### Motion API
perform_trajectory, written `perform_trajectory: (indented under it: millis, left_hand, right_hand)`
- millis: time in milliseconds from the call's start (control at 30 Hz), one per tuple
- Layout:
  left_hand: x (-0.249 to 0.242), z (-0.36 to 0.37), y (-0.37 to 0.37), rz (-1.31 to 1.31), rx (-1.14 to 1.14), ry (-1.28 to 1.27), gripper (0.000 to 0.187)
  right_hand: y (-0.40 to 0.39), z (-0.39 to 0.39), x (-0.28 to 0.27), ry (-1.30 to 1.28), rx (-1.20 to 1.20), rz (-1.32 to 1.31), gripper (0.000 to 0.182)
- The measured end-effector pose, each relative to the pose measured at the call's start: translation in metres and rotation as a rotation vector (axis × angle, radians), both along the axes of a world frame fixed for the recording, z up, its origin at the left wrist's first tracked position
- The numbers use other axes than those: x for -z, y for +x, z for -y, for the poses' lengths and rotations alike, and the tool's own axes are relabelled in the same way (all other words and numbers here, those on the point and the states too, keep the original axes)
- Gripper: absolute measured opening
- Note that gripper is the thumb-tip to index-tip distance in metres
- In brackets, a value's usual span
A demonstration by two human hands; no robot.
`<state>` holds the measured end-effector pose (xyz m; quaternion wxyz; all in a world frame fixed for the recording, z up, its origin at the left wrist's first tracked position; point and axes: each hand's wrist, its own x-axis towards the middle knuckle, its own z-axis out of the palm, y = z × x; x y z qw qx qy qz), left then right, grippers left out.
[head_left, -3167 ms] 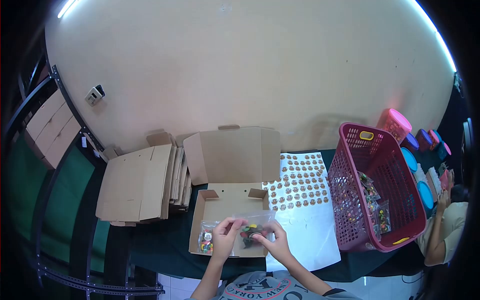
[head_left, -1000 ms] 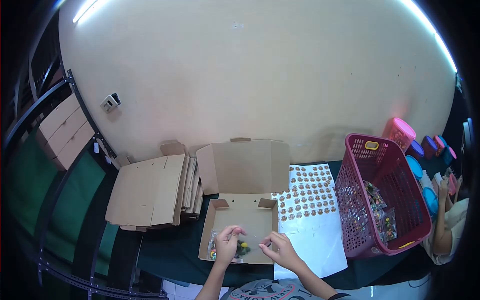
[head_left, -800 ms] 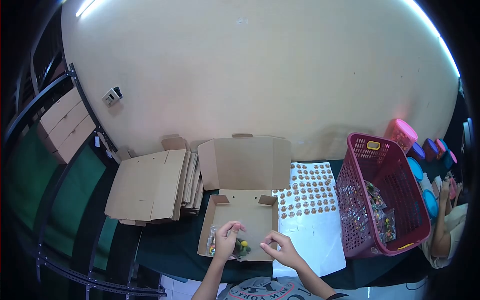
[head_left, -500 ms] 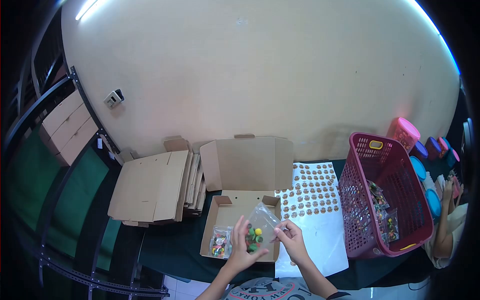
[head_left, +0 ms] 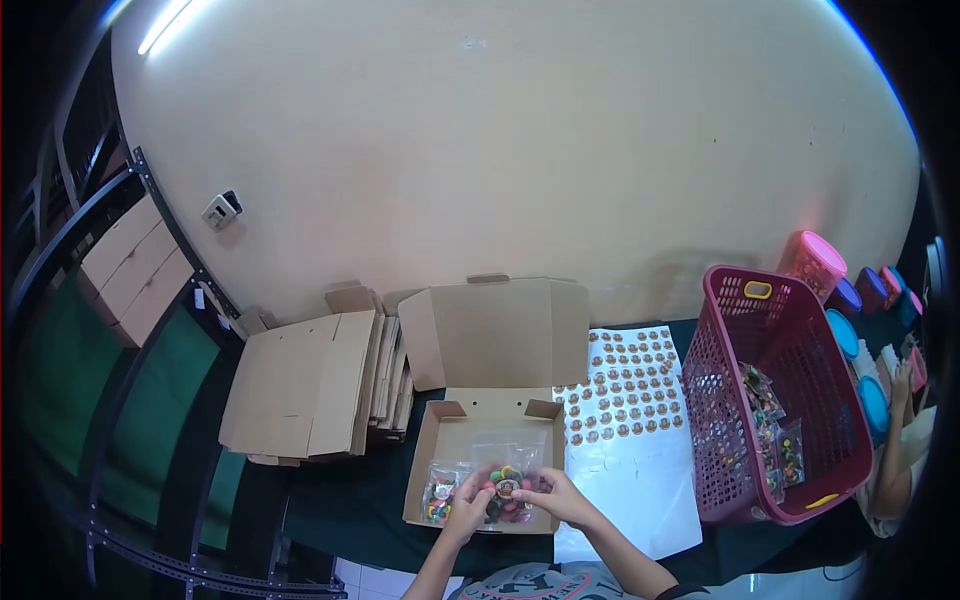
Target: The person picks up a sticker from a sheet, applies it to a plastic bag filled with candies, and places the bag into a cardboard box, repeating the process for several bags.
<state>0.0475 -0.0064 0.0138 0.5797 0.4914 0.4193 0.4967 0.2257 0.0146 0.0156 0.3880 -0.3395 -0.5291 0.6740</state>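
My left hand [head_left: 467,508] and my right hand [head_left: 563,500] hold a clear plastic bag [head_left: 527,447] of small colourful pieces between them, low over an open cardboard box [head_left: 474,420]. A round brown sticker [head_left: 507,489] shows on the bag's front, with both thumbs right at its edges. The fingers behind the bag are partly hidden. Beside my left hand, a second clear bag [head_left: 441,489] of colourful pieces lies in the box's near left corner.
Right of the box lies a white sticker sheet [head_left: 625,490] with rows of round stickers. Beyond it stands a maroon basket [head_left: 725,470] holding several filled bags. Flattened cardboard boxes [head_left: 295,385] are stacked at left. Lidded tubs [head_left: 817,262] and another person's arm [head_left: 890,470] are at far right.
The bag has come down from its raised, tilted position and now faces me, low over the box. A round sticker now shows on it. My hands are closer together.
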Motion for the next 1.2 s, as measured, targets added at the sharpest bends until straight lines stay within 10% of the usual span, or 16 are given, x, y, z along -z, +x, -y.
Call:
perform_trajectory:
  millis: [133, 200, 333, 733, 800, 867, 1000, 1200]
  left_hand:
    - [0.051, -0.029, -0.023, -0.204, -0.083, -0.023, 0.037]
    - [0.097, -0.046, -0.041, -0.805, -0.122, 0.292, 0.039]
    - [0.176, -0.043, -0.056, -1.550, 0.333, 0.068, 0.063]
    - [0.204, -0.034, -0.067, -1.386, 0.259, -0.032, 0.066]
    - [0.212, -0.035, -0.073, -1.363, 0.248, -0.014, 0.061]
    - [0.215, -0.034, -0.075, -1.337, 0.234, 0.003, 0.056]
    - [0.214, -0.031, -0.065, -1.384, 0.209, 0.017, 0.046]
    - [0.214, -0.032, -0.064, -1.342, 0.163, 0.028, 0.042]
  right_hand:
    - [-0.006, -0.006, 0.023, -0.106, 0.058, -0.055, 0.033]
    - [-0.008, -0.016, 0.044, -0.087, 0.159, -0.042, 0.036]
    - [-0.017, -0.029, 0.074, -0.145, 0.224, 0.020, 0.032]
    - [-0.046, -0.045, 0.195, -0.609, -0.093, 0.315, 0.031]
    - [-0.051, -0.044, 0.253, -0.601, -0.089, 0.412, 0.036]
    - [-0.049, -0.033, 0.241, 0.052, 0.068, 0.796, 0.045]
    - [-0.055, -0.041, 0.262, -0.188, -0.013, 0.879, 0.041]
    - [-0.058, -0.036, 0.283, -0.626, 0.188, 0.014, 0.038]
